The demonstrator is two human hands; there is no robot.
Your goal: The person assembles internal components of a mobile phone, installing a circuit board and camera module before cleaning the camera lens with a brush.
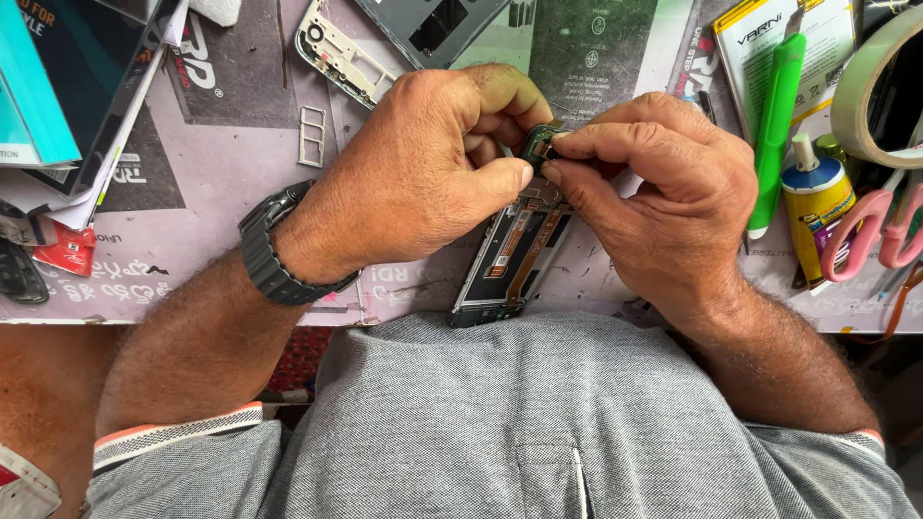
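Left hand (423, 168): fingers pinched narrow on a small dark component (536, 144).
Right hand (659, 183): thumb and forefinger closed on the same component.
Component: held just above the opened phone (510, 259); possibly a camera module.
Phone: flat on the work mat (221, 144).

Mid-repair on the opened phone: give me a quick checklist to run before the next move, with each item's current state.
1. Small part pinched by both hands: ok, left hand and right hand grip it.
2. Phone on the mat, under the hands: ok.
3. Flex cables inside the phone undamaged: cannot tell.
4. Part free of the phone: cannot tell, fingers hide it.
5. Green tool within reach: ok, beside the right hand.
6. Glue bottle upright: not ok, lying down.
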